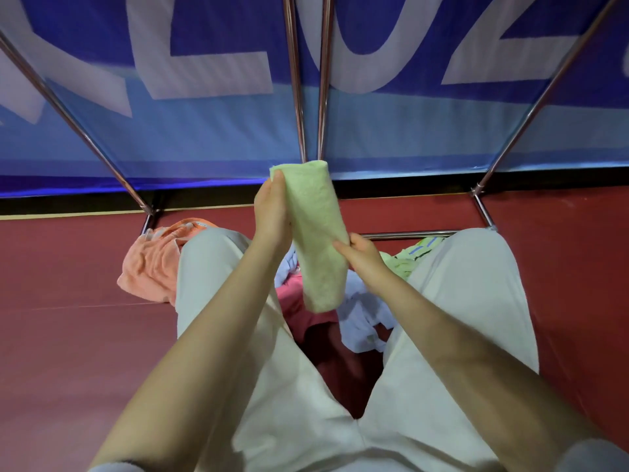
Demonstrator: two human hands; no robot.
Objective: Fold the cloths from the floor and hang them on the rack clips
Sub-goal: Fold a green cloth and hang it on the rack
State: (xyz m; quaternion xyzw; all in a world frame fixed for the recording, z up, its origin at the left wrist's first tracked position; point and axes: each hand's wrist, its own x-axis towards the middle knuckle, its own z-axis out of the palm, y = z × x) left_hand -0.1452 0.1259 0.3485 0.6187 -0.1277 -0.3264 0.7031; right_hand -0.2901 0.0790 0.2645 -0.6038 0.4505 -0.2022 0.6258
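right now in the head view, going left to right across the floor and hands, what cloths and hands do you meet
orange cloth on the floor → left hand → folded light green cloth, held up by both hands → right hand → green patterned cloth beside the right knee

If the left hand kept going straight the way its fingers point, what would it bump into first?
The left hand points up and away, gripping the folded pale green terry cloth. Just past its fingertips stand the two upright shiny metal rack poles, then the blue printed banner. Probably the poles first; depth is unclear.
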